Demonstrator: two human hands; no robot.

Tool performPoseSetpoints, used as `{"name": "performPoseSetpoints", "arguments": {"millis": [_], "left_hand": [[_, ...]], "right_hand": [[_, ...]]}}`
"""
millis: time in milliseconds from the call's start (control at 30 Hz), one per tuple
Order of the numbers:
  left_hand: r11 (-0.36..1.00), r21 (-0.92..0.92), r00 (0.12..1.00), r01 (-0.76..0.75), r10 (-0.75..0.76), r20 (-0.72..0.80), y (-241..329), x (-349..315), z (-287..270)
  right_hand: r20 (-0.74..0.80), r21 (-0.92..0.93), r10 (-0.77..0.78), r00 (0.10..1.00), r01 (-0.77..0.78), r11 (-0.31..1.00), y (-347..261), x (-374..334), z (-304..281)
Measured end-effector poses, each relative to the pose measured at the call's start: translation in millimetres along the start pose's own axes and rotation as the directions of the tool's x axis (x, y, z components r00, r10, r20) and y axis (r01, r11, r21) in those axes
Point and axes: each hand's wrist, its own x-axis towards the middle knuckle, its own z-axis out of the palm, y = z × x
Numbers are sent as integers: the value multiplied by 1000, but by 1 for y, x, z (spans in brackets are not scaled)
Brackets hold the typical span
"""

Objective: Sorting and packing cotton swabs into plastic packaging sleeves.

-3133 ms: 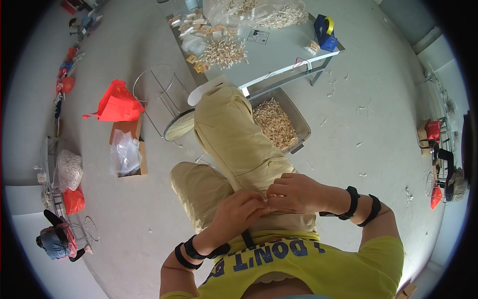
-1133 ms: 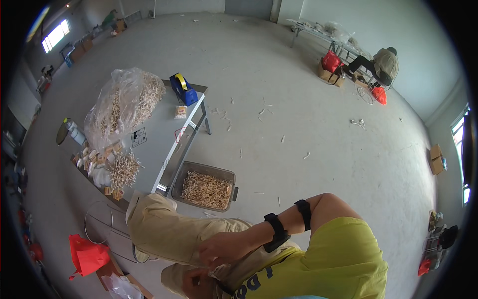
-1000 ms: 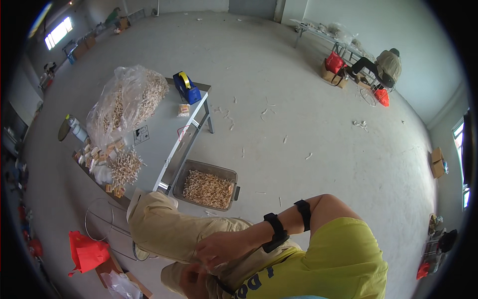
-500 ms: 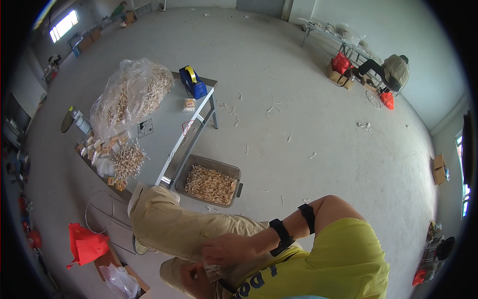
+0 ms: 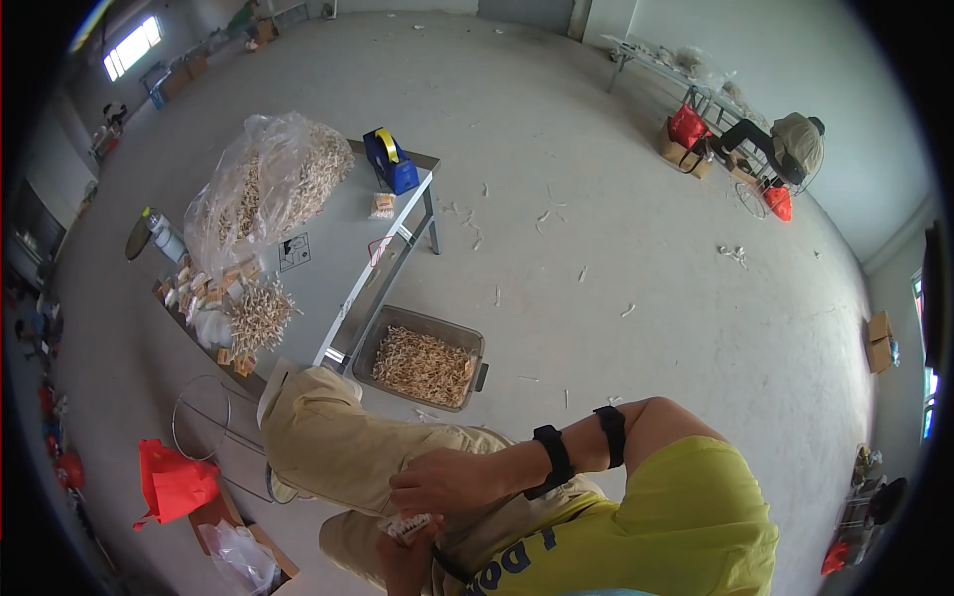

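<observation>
Above my lap my left hand is closed round a small clear packet of white-tipped sticks, which look like cotton swabs. Just above the packet, my right hand shows its back, with the fingers curled down. Its fingertips and anything they pinch are hidden. On the floor beyond my knee stands a grey bin full of loose swabs. Upon the table at the left lie a loose heap of swabs, a large clear bag of swabs and one small filled packet.
A blue tape dispenser stands at the table's far corner. Small packets and a bottle are along its left side. A red bag and an open carton lie at lower left. Another person sits far right.
The packet has risen out from beneath my right hand and shows more plainly. My right hand has shifted slightly up and left. My left hand has moved slightly right.
</observation>
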Motion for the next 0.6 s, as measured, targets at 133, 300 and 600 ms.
{"name": "performPoseSetpoints", "arguments": {"millis": [133,300,600], "left_hand": [[996,-79,993,-38,29,-112,-3,3,4],[999,-48,989,-11,3,-148,-23,4,1],[996,-90,999,-28,30,13,-3,2,4]], "right_hand": [[3,-44,22,1000,-22,999,0,0,1],[43,-147,-45,998,51,988,3,-3,10],[369,669,155,917,-377,640,2,7,-13]]}}
